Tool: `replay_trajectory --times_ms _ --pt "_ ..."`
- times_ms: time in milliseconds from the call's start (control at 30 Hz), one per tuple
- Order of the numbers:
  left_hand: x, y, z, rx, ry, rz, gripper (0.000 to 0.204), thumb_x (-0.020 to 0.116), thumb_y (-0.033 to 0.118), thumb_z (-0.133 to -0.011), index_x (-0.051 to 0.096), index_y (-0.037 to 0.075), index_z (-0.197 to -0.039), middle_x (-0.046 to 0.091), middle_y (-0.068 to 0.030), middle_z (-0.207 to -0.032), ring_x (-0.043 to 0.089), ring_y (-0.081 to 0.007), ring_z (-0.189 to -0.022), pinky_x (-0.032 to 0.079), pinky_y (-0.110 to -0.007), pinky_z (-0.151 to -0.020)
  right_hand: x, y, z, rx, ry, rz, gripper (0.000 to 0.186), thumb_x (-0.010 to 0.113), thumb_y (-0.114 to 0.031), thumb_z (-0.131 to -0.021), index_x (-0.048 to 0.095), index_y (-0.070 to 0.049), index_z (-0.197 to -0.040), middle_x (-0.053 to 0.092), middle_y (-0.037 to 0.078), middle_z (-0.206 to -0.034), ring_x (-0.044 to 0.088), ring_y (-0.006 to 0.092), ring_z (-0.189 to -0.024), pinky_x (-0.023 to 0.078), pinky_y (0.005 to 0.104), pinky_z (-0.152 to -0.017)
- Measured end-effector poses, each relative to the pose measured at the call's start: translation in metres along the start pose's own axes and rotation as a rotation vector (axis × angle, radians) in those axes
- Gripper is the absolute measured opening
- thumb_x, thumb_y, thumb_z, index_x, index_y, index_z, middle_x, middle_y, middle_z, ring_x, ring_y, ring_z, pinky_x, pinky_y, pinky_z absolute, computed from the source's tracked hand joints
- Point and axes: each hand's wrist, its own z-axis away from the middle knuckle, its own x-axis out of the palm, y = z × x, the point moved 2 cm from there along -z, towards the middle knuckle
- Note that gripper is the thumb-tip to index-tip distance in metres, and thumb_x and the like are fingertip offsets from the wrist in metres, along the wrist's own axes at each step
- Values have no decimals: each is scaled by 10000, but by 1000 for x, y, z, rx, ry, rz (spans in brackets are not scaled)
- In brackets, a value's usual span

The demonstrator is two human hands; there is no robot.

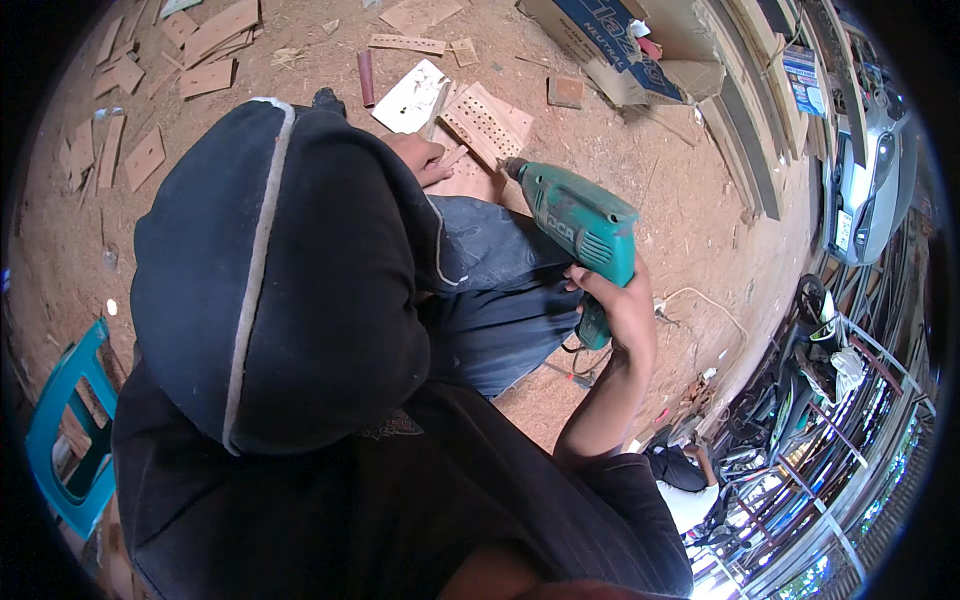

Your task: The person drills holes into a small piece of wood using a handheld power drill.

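My right hand (625, 305) grips a green corded drill (585, 225) by its handle, with a finger by the trigger. The drill's chuck points to the upper left, its tip at the edge of a wooden block (484, 122) with rows of drilled holes. Whether the bit is inside the wood cannot be made out. Beyond my bent knee, my left hand (420, 158) has curled fingers against a small wooden strip (453, 157), just left of the block. Dark cloth over my knee hides the left forearm. Under the block lies a flat wooden board (470, 182).
A white spotted plate (413, 97) and a dark red tube (366, 80) lie near the block. Wood offcuts (208, 78) litter the ground at left. An open cardboard box (610, 50) stands far right by leaning planks (745, 150). A teal chair (75, 430) is at left, another person (688, 485) lower right.
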Motion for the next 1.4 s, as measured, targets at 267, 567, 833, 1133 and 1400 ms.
replay_trajectory --times_ms 267,567,833,1133,1400 --pt "-2 2 3 -22 26 -10 449 602 426 -956 643 2 -816 622 -236 -712 637 -427 -699 472 -513 -648 5 -5 0 -52 13 79 563 724 17 -770 568 -42 -1308 674 42 -911 647 124 -740 513 276 -571" --pt "3 -5 0 -4 18 4 469 607 435 -956 653 -3 -796 620 -233 -697 634 -423 -676 467 -510 -633 2 0 -4 -105 -2 83 584 706 18 -758 568 -40 -1322 669 43 -902 629 117 -721 505 275 -578" --pt "0 -2 0 -37 -30 9 508 596 458 -961 672 -18 -802 628 -240 -690 639 -424 -664 476 -510 -632 5 -7 0 -194 -19 249 657 708 12 -731 551 -37 -1367 681 69 -1076 628 163 -935 510 305 -839" --pt "1 -4 2 1 22 6 494 596 454 -958 691 -13 -829 646 -243 -719 657 -424 -697 495 -510 -658 -3 -6 -7 -113 -72 163 605 655 26 -760 553 -31 -1353 692 80 -979 677 163 -855 547 309 -760" --pt "-1 -3 4 -28 32 -10 491 600 458 -951 673 -6 -807 646 -233 -716 653 -425 -694 487 -513 -650 -4 1 -3 25 -13 151 311 623 1 -806 614 84 -1105 716 132 -866 712 198 -742 564 322 -682"
